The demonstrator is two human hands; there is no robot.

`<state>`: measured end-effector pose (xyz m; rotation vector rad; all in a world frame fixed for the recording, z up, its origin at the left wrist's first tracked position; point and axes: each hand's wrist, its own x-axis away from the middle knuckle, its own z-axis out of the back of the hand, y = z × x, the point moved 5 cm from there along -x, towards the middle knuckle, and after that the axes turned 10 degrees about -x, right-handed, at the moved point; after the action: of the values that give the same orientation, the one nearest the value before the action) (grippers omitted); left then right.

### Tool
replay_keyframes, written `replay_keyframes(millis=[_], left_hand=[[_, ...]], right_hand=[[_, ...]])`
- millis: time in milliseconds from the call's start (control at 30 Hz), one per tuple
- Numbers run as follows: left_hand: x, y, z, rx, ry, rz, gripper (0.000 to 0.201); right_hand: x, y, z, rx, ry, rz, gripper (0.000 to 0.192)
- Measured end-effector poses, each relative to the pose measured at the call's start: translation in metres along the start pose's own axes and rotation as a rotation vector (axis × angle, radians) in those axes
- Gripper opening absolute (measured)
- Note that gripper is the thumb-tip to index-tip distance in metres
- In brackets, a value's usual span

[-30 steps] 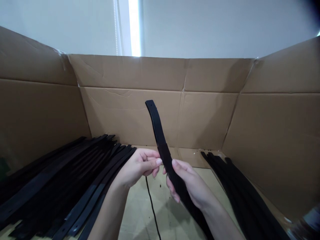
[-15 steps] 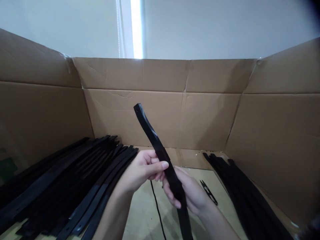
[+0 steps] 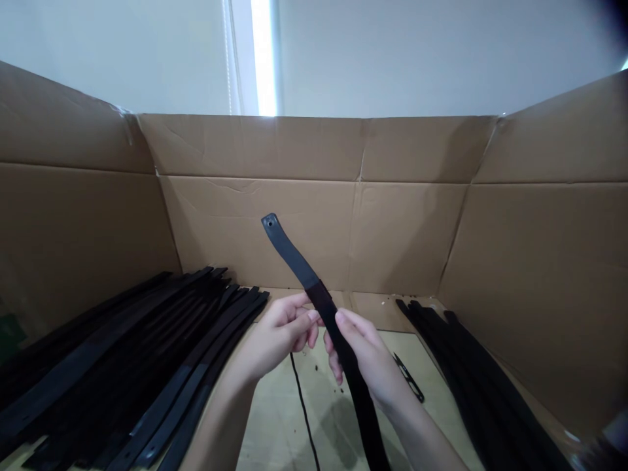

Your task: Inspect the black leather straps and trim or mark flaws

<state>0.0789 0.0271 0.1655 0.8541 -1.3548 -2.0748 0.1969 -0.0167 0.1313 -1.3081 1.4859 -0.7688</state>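
A long black strap (image 3: 294, 258) rises from between my hands, its rounded end with a small hole pointing up and to the left. My right hand (image 3: 366, 358) grips it from the right, thumb on top. My left hand (image 3: 284, 333) pinches its edge from the left with the fingertips. The strap's lower part runs down past my right wrist and out of the bottom of the view.
A large pile of black straps (image 3: 122, 373) lies on the left, a smaller pile (image 3: 471, 379) on the right. Small black snips (image 3: 408, 378) and a thin black cord (image 3: 303, 409) lie on the cardboard floor. Cardboard walls (image 3: 314, 196) enclose three sides.
The strap's free end has swung left and tilted lower. My hands shifted along it, and the snips came into view beside my right hand.
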Motion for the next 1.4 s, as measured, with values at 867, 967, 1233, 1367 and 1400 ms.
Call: replay_keyframes(millis=[867,967,1233,1367,1400], left_hand=[[0.003,-0.004,0.005,0.118,-0.083,-0.056,0.032],[0.003,-0.001,0.005,0.079,-0.015,-0.074,0.034],[0.003,0.005,0.007,0.024,0.191,-0.055,0.029],[0.003,0.005,0.005,-0.038,0.246,-0.040,0.028],[0.003,0.006,0.005,-0.055,0.247,-0.039,0.027]], right_hand=[[0.008,0.020,-0.012,-0.545,-0.420,-0.422,0.045],[0.007,0.018,-0.011,-0.443,-0.391,-0.391,0.045],[0.006,0.002,-0.006,-0.173,-0.148,-0.155,0.030],[0.004,0.002,-0.007,0.075,-0.107,-0.074,0.031],[0.004,0.001,-0.007,0.118,-0.098,-0.054,0.032]])
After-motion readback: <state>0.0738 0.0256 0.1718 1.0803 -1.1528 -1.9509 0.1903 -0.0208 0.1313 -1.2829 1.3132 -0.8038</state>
